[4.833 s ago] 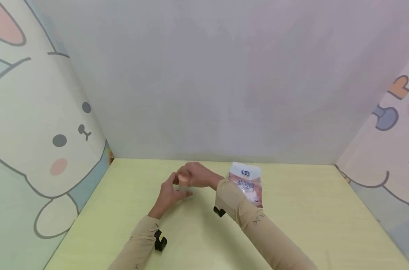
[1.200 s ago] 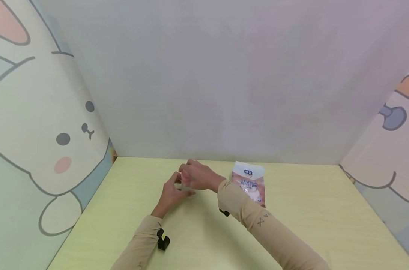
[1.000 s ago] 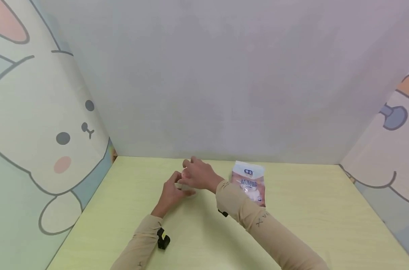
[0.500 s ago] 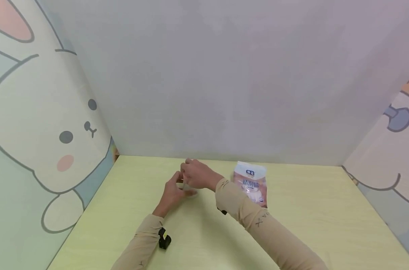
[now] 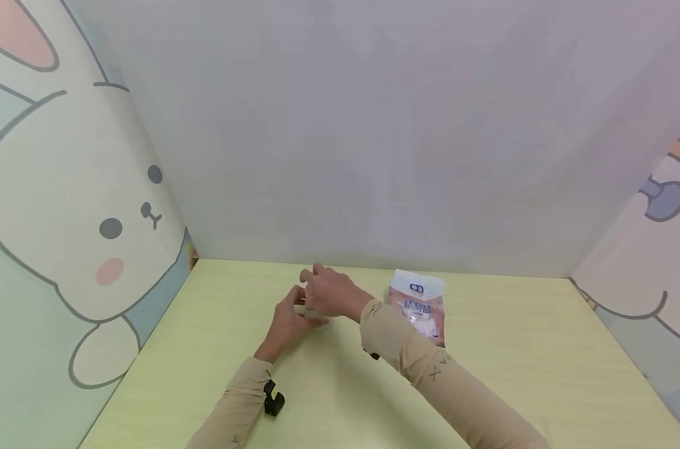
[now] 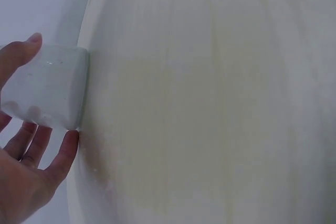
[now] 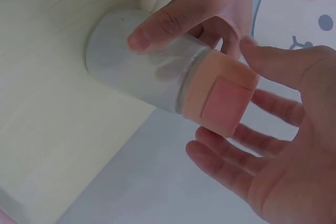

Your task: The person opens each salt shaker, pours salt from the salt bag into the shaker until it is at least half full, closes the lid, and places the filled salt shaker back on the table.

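A clear jar (image 7: 134, 64) with a peach-coloured lid (image 7: 197, 95) stands on the table. A pinker panel (image 7: 227, 106) is set in the lid. My left hand (image 5: 288, 321) grips the jar's body, its thumb on one side and fingers on the other, as the left wrist view shows with the same jar (image 6: 50, 82). My right hand (image 5: 333, 293) is around the lid, thumb at one side and fingertips at the other, in the right wrist view. From the head, the right hand hides the lid and most of the jar.
A white and reddish-brown bag (image 5: 417, 308) with Chinese lettering lies on the table (image 5: 514, 349) right of my hands. A plain grey wall (image 5: 374, 156) rises behind the table's back edge. Cartoon-printed panels (image 5: 65, 206) flank both sides.
My right hand has shifted its fingers over the lid, loosening and closing again, and now hides the lid, which showed between the hands earlier. The left hand keeps its grip on the jar.
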